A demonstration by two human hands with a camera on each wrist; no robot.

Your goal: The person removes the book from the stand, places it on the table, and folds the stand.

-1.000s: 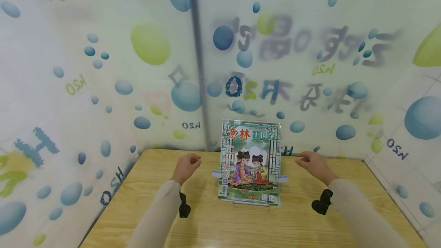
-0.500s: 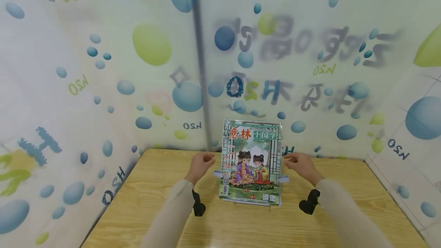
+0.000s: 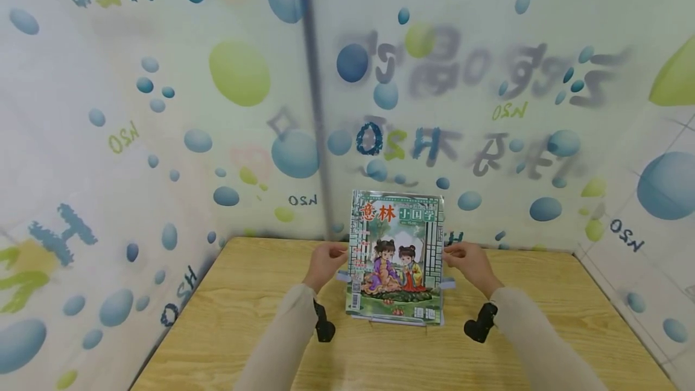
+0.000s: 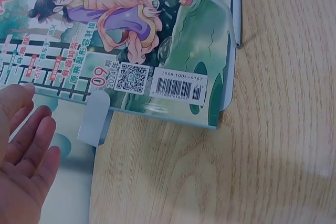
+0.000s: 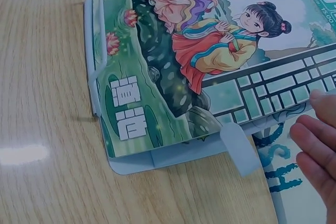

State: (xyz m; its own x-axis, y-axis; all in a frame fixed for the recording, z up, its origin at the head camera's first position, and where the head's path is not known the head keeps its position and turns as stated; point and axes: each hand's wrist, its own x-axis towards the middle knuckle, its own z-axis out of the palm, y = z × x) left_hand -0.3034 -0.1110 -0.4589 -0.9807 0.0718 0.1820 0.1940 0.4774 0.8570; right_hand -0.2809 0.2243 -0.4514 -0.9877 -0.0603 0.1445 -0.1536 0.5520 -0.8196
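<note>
A magazine [image 3: 395, 252] with two cartoon figures on its green cover leans upright on a pale stand [image 3: 447, 283]. My left hand [image 3: 324, 263] is at the magazine's left edge. In the left wrist view its thumb tip meets the cover's edge, while the other visible fingers are loosely bent beside it. At the opposite edge is my right hand [image 3: 471, 264]. Its thumb [image 5: 321, 100] touches the cover's margin in the right wrist view, and the visible fingers lie apart from the magazine. Side clips [image 4: 95, 116] and a front wire [image 5: 94, 77] of the stand hold the magazine.
The stand is on a wooden table [image 3: 233, 306] close to its back edge. Behind and to the sides hang curtains [image 3: 244, 149] printed with blue and green drops. Each wrist wears a black camera mount [image 3: 324, 324].
Both hands have moved inward from either side and reached the magazine's edges. The magazine and its stand have stayed in place.
</note>
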